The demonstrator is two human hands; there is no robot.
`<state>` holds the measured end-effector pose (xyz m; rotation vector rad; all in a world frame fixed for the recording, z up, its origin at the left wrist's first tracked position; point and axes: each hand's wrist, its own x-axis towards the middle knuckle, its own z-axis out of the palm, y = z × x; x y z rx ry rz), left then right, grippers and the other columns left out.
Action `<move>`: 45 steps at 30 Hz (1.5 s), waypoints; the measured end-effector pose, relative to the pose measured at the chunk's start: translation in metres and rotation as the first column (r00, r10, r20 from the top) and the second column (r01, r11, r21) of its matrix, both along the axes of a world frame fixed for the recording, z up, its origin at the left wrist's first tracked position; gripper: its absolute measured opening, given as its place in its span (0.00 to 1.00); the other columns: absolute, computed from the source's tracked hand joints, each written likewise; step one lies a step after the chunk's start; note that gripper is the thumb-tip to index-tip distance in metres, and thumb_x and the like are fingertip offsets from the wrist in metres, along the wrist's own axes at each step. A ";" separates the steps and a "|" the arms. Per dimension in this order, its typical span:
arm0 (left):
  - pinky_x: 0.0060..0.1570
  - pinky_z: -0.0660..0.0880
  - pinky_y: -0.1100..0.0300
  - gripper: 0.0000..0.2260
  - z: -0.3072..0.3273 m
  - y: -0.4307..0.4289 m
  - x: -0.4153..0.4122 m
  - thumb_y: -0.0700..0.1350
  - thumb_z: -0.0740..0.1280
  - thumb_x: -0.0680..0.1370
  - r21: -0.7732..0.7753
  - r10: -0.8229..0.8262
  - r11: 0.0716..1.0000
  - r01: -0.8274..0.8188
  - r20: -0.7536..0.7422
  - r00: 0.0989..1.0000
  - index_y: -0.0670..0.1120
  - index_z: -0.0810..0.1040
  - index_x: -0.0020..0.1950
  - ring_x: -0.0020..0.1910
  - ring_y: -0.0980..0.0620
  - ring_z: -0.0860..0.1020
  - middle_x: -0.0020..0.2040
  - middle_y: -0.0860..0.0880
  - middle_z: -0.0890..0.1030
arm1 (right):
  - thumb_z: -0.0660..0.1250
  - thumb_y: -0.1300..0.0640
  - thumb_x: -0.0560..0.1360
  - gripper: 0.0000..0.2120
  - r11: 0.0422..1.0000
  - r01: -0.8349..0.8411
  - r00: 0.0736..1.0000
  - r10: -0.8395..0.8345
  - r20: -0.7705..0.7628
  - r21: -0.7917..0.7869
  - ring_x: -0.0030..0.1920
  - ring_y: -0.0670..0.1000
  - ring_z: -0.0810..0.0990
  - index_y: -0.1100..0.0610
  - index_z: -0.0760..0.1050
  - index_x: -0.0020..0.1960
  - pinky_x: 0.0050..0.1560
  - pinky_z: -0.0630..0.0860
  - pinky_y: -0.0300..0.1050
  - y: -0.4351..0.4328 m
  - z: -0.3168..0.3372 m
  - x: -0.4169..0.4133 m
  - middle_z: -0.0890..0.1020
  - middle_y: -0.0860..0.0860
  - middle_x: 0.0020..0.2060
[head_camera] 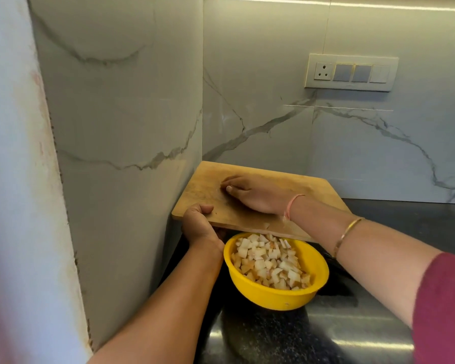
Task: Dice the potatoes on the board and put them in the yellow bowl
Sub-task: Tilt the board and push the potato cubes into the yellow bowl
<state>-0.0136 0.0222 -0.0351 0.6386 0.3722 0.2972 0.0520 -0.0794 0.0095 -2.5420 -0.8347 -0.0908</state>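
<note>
Over the yellow bowl (273, 298) heaped with diced potato (271, 261), the left hand (199, 227) grips the tilted board (247, 172) at its near-left edge, while the flat right hand (250, 194) should sweep the last bits (267, 225) down gently.

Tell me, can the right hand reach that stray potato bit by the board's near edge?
Probably yes. The right hand rests on the board, and only bare wood lies between it and the potato bit; a short sweep back should reach it.
</note>
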 end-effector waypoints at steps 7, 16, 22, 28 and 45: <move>0.41 0.75 0.55 0.08 0.000 -0.003 -0.006 0.37 0.61 0.70 -0.020 0.016 1.000 -0.015 0.003 1.000 0.45 0.75 0.46 0.41 0.44 0.77 0.44 0.45 0.78 | 0.54 0.55 0.82 0.17 0.975 -0.219 0.975 0.220 -0.011 0.041 0.68 0.44 0.67 0.57 0.71 0.68 0.68 0.61 0.35 -0.043 -0.023 -0.061 0.71 0.47 0.68; 0.47 0.76 0.51 0.05 -0.001 -0.005 -0.006 0.39 0.61 0.70 0.012 0.024 1.000 -0.024 -0.001 1.000 0.48 0.73 0.43 0.43 0.43 0.76 0.44 0.45 0.77 | 0.57 0.55 0.79 0.16 0.919 -0.315 0.941 0.335 -0.048 0.236 0.61 0.42 0.75 0.56 0.78 0.61 0.63 0.72 0.41 -0.069 -0.031 -0.103 0.79 0.48 0.59; 0.36 0.73 0.56 0.06 0.000 -0.005 -0.006 0.38 0.61 0.72 0.011 0.039 0.999 -0.039 0.012 0.999 0.48 0.73 0.45 0.42 0.45 0.76 0.44 0.46 0.76 | 0.70 0.67 0.72 0.07 0.880 -0.249 0.951 0.143 0.274 0.404 0.43 0.42 0.80 0.57 0.82 0.45 0.46 0.78 0.36 -0.062 -0.020 -0.103 0.80 0.45 0.44; 0.47 0.77 0.51 0.06 -0.003 -0.004 -0.001 0.39 0.62 0.71 0.027 0.011 1.000 -0.011 -0.007 1.000 0.47 0.74 0.46 0.46 0.43 0.77 0.47 0.45 0.78 | 0.61 0.73 0.74 0.23 0.959 -0.182 0.983 0.176 0.047 0.218 0.55 0.41 0.76 0.46 0.81 0.44 0.58 0.74 0.39 -0.062 -0.014 -0.104 0.78 0.41 0.50; 0.46 0.76 0.50 0.08 -0.012 -0.008 0.010 0.43 0.63 0.78 0.126 -0.112 0.985 0.115 -0.027 0.993 0.42 0.74 0.56 0.42 0.45 0.77 0.45 0.44 0.78 | 0.55 0.65 0.80 0.17 0.971 0.097 0.995 -0.103 0.014 0.219 0.44 0.42 0.81 0.53 0.81 0.56 0.45 0.77 0.34 -0.059 -0.034 -0.105 0.82 0.47 0.52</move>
